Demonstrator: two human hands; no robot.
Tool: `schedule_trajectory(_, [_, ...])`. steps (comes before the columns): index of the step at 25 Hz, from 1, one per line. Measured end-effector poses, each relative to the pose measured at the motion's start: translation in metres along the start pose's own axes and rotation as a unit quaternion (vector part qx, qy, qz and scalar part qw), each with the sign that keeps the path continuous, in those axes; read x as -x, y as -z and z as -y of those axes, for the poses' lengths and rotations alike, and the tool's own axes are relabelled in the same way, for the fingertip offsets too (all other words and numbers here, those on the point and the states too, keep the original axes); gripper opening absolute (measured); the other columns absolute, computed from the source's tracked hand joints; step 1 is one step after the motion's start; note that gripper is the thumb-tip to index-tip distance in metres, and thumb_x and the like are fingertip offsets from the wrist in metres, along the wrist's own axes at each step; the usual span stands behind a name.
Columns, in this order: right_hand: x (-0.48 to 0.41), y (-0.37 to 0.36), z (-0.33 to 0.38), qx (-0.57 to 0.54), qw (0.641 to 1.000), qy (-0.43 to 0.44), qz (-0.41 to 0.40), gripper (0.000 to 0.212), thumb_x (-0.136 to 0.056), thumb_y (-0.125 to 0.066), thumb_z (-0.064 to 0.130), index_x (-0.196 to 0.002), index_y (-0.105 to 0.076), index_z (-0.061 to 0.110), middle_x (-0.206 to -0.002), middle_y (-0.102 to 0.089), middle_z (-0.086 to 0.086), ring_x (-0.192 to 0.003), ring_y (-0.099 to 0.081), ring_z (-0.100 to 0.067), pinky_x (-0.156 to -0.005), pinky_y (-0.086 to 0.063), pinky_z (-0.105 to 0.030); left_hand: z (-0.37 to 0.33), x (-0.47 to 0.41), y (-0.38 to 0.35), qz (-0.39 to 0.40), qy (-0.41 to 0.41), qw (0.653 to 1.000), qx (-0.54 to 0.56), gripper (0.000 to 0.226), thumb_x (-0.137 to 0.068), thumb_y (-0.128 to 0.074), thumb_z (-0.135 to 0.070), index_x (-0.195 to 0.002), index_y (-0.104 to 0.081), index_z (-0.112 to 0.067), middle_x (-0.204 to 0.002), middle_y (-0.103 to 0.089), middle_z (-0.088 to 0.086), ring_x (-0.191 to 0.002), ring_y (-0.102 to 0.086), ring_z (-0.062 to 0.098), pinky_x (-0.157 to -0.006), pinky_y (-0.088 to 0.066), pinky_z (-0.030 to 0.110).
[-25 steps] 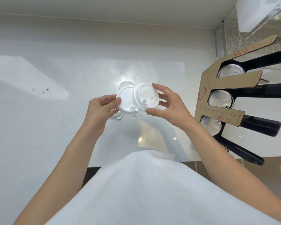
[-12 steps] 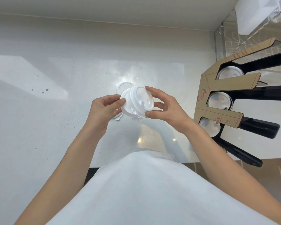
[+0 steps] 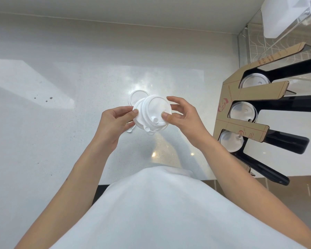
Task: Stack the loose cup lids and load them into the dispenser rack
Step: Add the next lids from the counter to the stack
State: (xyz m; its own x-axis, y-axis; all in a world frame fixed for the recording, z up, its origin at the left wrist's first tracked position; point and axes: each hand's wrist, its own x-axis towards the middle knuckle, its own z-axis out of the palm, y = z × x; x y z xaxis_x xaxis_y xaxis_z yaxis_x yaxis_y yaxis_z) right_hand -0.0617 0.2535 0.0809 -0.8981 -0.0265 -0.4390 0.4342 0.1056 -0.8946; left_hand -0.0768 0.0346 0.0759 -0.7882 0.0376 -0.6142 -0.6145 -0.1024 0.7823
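A small stack of white plastic cup lids (image 3: 152, 115) is held above the white counter between both hands. My left hand (image 3: 115, 121) grips its left rim with thumb and fingers. My right hand (image 3: 183, 117) pinches the right rim, thumb on the top lid. Another loose lid (image 3: 136, 95) lies on the counter just behind the stack, partly hidden. The cardboard and black dispenser rack (image 3: 250, 90) stands at the right, with lids showing in three slots: top (image 3: 253, 82), middle (image 3: 241, 111) and bottom (image 3: 230, 142).
The white counter (image 3: 61, 105) stretches left, with a few dark specks (image 3: 47, 99). A wire rack with a white container (image 3: 280, 17) sits at the back right. The counter's front edge runs by my white shirt (image 3: 160, 212).
The lid in my right hand has been brought over the lids in my left hand, and the two now form one stack held by both hands.
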Motion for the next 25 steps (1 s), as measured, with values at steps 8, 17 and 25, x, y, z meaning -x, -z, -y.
schedule_trajectory(8, [0.0016, -0.0001, 0.0002, -0.012, 1.0, 0.011, 0.004, 0.037, -0.095, -0.065, 0.013, -0.132, -0.06, 0.018, -0.107, -0.065, -0.002, -0.085, -0.066, -0.011, -0.076, -0.058, -0.028, -0.0004, 0.0015, -0.005, 0.002, -0.01, 1.0, -0.005, 0.019, -0.092, -0.071, -0.013, -0.11, -0.073, -0.007, -0.116, -0.075, 0.013, -0.108, -0.072, 0.019, -0.095, -0.058, 0.027])
schedule_trajectory(17, [0.0011, -0.002, -0.0005, 0.01, 1.0, 0.007, -0.026, 0.039, -0.09, -0.072, 0.017, -0.127, -0.062, 0.017, -0.113, -0.066, -0.009, -0.08, -0.069, -0.02, -0.073, -0.061, -0.032, 0.0019, 0.0057, -0.0078, 0.024, -0.025, 0.998, -0.045, 0.033, -0.077, -0.085, -0.035, -0.106, -0.078, -0.02, -0.112, -0.079, 0.006, -0.115, -0.071, 0.022, -0.108, -0.051, 0.048])
schedule_trajectory(25, [-0.0005, -0.0034, -0.0018, -0.018, 0.998, 0.009, -0.067, 0.024, -0.089, -0.073, 0.018, -0.112, -0.068, 0.015, -0.106, -0.071, -0.008, -0.082, -0.072, -0.016, -0.072, -0.06, -0.031, 0.0036, 0.0025, -0.0074, 0.019, -0.025, 0.999, -0.031, 0.053, -0.072, -0.085, -0.03, -0.12, -0.072, -0.01, -0.121, -0.075, 0.011, -0.116, -0.071, 0.022, -0.108, -0.051, 0.045])
